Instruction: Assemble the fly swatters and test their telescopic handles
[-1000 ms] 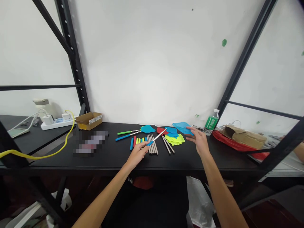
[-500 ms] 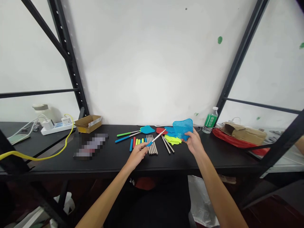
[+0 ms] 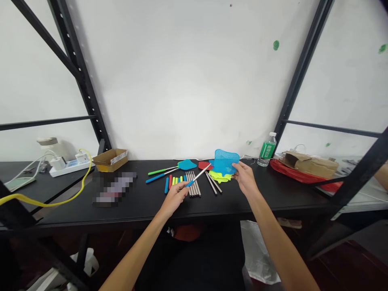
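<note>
My left hand (image 3: pixel 175 198) is closed round the blue grip of a metal rod (image 3: pixel 200 174), whose bare end slants up to the right. In my right hand (image 3: pixel 245 178), thumb and fingers pinch the edge of a blue mesh fly swatter head (image 3: pixel 226 162). The rod's tip is just left of this head, and I cannot tell whether they touch. Beneath lie yellow swatter heads (image 3: pixel 218 177) and a red one (image 3: pixel 205 165). Several metal rods (image 3: pixel 194 189) lie near my left hand, beside a row of coloured grips (image 3: pixel 170 181). Two more rods (image 3: pixel 214 184) lie to their right.
Two swatters with a blue head (image 3: pixel 187 164) and long handles lie behind the grips on the black table (image 3: pixel 145 204). An open cardboard box (image 3: pixel 110 160) and a pixelated patch are at left. A water bottle (image 3: pixel 267 150) and a red bag (image 3: pixel 303 173) with cardboard stand at right.
My right hand has brought the blue swatter head slightly left and turned it, so its face sits differently. My left hand stays nearly still with the rod. The whole view has shifted slightly.
</note>
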`<state>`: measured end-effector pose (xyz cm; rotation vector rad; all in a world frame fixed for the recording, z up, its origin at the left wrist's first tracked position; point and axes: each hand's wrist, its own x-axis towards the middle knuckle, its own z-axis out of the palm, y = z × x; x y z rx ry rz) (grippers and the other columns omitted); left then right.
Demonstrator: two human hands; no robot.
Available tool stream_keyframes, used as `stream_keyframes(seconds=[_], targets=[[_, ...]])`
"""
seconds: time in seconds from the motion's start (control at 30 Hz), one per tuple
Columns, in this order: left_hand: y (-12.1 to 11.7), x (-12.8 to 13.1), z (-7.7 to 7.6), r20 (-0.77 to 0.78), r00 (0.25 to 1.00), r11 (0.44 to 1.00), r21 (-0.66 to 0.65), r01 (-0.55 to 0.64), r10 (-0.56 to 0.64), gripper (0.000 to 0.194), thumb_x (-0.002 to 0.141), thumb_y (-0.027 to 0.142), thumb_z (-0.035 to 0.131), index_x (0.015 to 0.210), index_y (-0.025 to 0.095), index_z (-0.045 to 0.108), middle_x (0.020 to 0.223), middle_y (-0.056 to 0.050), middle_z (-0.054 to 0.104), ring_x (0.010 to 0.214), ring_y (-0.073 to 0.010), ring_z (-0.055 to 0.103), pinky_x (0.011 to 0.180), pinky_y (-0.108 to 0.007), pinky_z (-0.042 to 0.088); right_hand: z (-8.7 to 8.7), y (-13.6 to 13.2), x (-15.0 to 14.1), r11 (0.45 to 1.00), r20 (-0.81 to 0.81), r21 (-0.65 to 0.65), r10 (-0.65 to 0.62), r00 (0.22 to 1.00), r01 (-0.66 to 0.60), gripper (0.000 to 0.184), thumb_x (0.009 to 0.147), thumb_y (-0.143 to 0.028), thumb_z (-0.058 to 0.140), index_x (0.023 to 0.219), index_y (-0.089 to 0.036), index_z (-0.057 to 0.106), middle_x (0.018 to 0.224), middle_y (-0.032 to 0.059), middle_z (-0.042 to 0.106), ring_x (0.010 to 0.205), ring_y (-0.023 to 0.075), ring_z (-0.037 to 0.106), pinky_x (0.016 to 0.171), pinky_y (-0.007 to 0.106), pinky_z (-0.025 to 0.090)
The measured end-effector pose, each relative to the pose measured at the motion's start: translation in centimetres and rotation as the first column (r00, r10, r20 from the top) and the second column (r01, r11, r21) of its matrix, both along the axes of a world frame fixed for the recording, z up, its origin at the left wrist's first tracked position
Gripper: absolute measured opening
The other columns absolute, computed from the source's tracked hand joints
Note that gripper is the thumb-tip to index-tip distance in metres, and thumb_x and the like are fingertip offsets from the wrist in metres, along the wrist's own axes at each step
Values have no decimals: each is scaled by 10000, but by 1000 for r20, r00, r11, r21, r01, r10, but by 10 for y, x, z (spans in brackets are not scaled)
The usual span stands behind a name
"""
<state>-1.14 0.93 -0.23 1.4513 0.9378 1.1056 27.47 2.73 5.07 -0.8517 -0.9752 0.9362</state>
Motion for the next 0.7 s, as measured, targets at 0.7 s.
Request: stream_keyframes(seconds=[0.7], targets=[[0, 1, 0, -47, 999, 1000, 24, -15, 17, 465, 806, 424, 622, 1166, 134, 675, 643, 60, 381, 489, -51, 255, 468, -201, 191, -1, -2, -18, 999, -118, 31, 28, 993, -24, 362, 625, -262, 790, 893, -217, 550, 784, -34, 669, 577, 125, 667, 491, 203, 513]])
